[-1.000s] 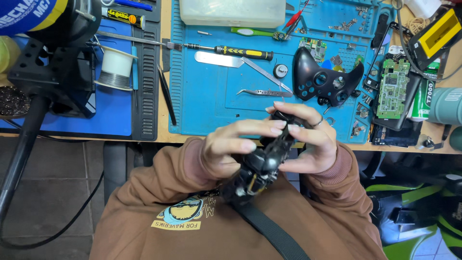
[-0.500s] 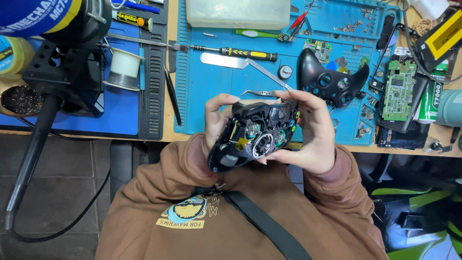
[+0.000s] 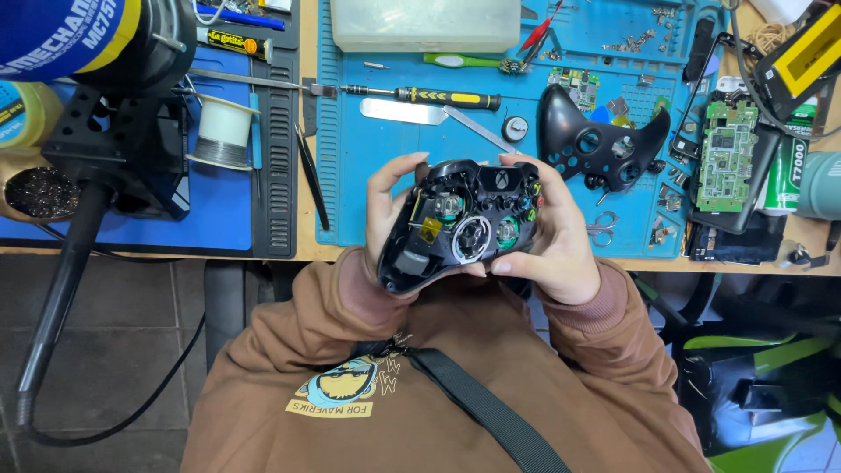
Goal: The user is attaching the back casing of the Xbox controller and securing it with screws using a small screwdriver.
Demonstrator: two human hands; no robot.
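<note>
Left hand (image 3: 385, 210) and right hand (image 3: 556, 241) are clasping the opened game controller (image 3: 464, 223) above the table edge | internals are facing up for viewing | detached black faceplate (image 3: 600, 140) is lying on blue mat (image 3: 385, 175).

Only one view: head-worn, looking steeply down from above the chest. Faces forward over the brown sweatshirt front (image 3: 438, 385) at the bottom of frame toward the wooden counter (image 3: 307, 250) across the top. Close in: both hands, left hand (image 3: 385, 206) and right hand (image 3: 552, 245), sit mid-frame around the opened black game controller body (image 3: 464, 219). Blue silicone work mat (image 3: 368, 166) fills the upper middle; dark tiled floor (image 3: 131, 350) shows lower left. No second view to overlap.
</note>
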